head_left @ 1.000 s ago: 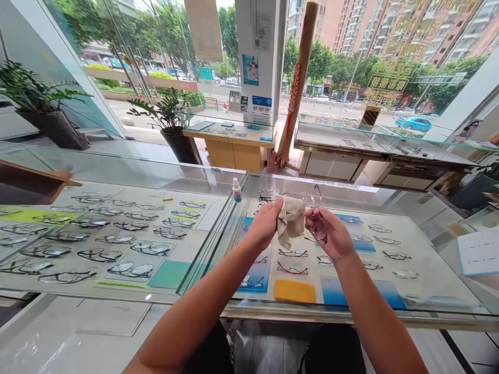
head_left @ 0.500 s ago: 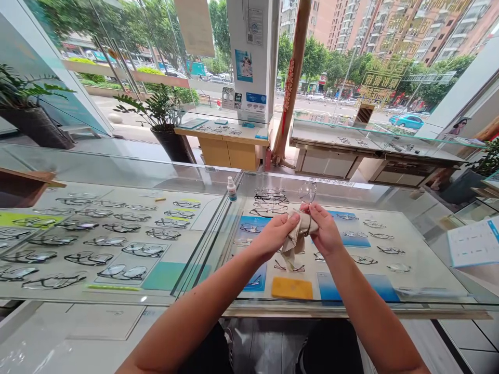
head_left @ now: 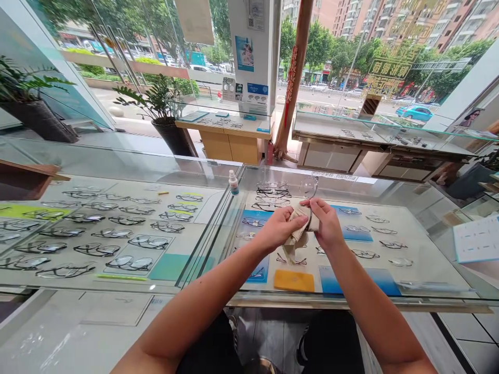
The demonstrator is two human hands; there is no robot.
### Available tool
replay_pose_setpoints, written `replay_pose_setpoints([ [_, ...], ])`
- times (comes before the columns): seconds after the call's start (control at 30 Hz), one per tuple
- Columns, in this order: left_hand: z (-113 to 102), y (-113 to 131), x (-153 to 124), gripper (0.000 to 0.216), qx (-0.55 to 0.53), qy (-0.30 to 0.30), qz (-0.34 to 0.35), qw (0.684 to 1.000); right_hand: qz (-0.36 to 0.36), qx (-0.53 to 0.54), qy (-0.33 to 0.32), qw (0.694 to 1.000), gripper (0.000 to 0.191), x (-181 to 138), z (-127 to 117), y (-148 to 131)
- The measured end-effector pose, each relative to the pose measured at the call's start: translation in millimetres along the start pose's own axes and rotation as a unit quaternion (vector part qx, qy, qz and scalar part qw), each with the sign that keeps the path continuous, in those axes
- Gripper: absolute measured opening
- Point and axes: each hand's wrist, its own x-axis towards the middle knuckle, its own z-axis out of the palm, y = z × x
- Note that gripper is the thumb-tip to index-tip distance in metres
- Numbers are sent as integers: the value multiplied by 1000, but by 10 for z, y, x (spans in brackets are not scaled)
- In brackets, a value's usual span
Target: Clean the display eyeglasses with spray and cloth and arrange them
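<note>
My two hands meet above a glass display counter [head_left: 409, 291]. My left hand [head_left: 278, 227] is closed on a beige cleaning cloth [head_left: 297, 234], which hangs down between the hands. My right hand [head_left: 326, 222] pinches a pair of clear-lens glasses [head_left: 309, 186] together with the cloth's upper edge. One lens sticks up above the fingers; the other is wrapped in the cloth. Rows of glasses [head_left: 268, 192] lie inside the case under my hands.
A small white dropper bottle [head_left: 233, 183] stands on the glass to the left of my hands. A second case [head_left: 117, 228] with several rows of glasses lies at the left. A yellow pad [head_left: 293, 280] lies inside the case near me. Potted plants [head_left: 167, 114] stand behind.
The hands came together: the right hand turned the glasses so one lens points up and pressed them into the cloth. The left hand closed the cloth around the lower lens.
</note>
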Motion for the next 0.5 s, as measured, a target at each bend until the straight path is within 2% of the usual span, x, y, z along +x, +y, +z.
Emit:
replay_pose_setpoints([
  [0.1, 25, -19, 22, 59, 52, 78, 25, 995, -22, -5, -12, 1000, 28, -5, 27, 28],
  [0.17, 29, -5, 27, 61, 64, 104, 38, 992, -32, -6, -15, 999, 26, -3, 34, 30],
  [0.33, -10, 29, 8, 60, 81, 14, 45, 996, 5, -7, 22, 1000, 31, 7, 12, -13],
  [0.4, -14, 6, 13, 58, 97, 25, 51, 994, -10, -6, 22, 1000, 29, 4, 20, -20],
  [0.5, -10, -13, 32, 57, 105, 84, 60, 989, -30, -10, 0, 999, 26, -6, 45, -15],
])
